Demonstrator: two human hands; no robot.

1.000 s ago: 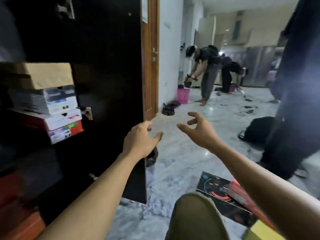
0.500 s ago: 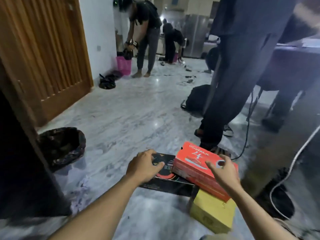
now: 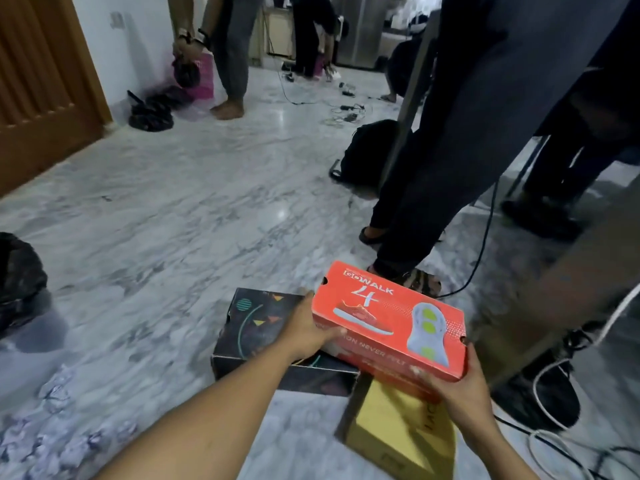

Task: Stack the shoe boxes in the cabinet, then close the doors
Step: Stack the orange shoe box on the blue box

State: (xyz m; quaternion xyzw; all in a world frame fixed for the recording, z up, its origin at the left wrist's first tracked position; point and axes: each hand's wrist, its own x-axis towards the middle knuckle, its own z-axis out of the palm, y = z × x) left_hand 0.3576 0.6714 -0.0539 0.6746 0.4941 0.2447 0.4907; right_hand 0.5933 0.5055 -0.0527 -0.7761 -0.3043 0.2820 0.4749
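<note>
While clamped at both short ends, red shoe box (image 3: pixel 388 318) in left hand (image 3: pixel 304 332) and right hand (image 3: pixel 457 389) grip (bare marble floor (image 3: pixel 180 216) leftward).

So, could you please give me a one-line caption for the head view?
Both hands, left hand and right hand, grip a red shoe box above black and yellow boxes.

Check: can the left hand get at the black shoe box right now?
Probably not yet. The left hand is gripping one end of the orange shoe box, which partly overlaps the black shoe box. Its near-left lid lies bare, so reach looks easy once that hand is freed.
</note>
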